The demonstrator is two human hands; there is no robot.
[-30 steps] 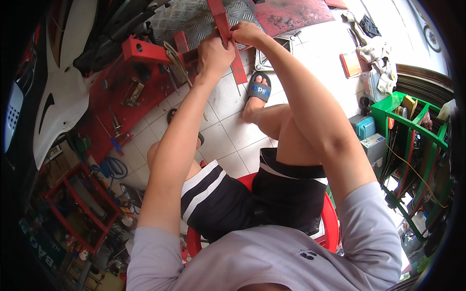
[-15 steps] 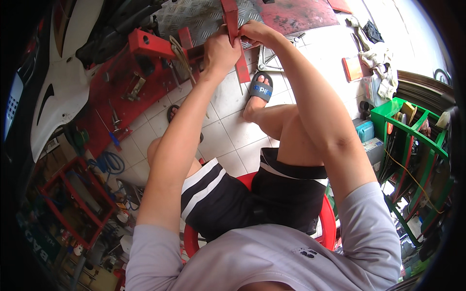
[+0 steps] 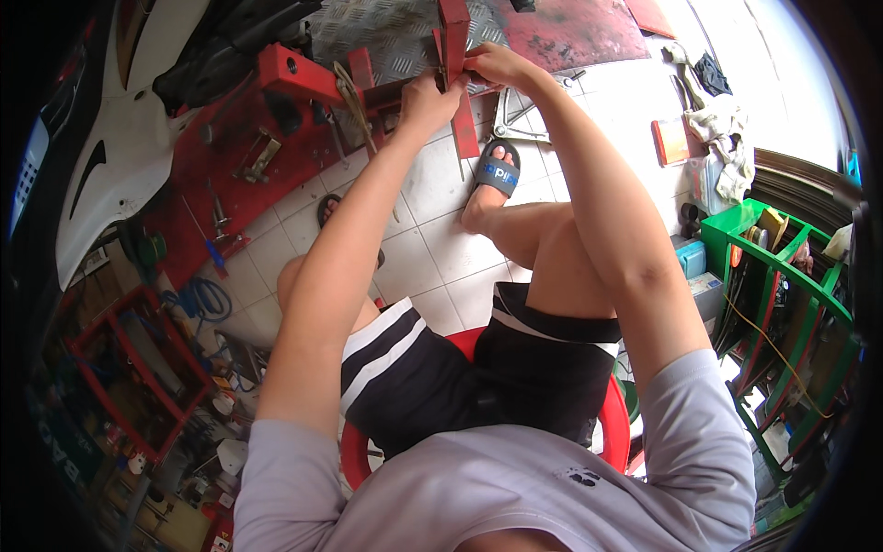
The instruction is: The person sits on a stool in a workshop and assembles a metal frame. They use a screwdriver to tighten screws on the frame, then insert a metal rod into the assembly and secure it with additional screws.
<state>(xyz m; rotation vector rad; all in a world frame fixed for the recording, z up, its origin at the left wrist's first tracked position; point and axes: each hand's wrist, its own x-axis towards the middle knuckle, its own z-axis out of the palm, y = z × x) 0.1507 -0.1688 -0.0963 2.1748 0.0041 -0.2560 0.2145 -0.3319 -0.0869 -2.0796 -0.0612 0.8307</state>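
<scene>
The left hand (image 3: 430, 106) and right hand (image 3: 497, 66) curl at a red post's (image 3: 454, 41) lower end; whether either grips it, I cannot tell. A green rack (image 3: 722, 229) holds mixed small items (image 3: 774, 224). Pale cloth (image 3: 722, 124) partly covers a clear box (image 3: 705, 180). A red beam (image 3: 299, 75) juts left.

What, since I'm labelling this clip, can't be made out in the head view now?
In the head view:
What, if anything, the left hand and right hand hold: hidden by the hands themselves.
Top of the red post: cut off by the upper edge.
Most of the left foot: hidden behind the left forearm.
</scene>
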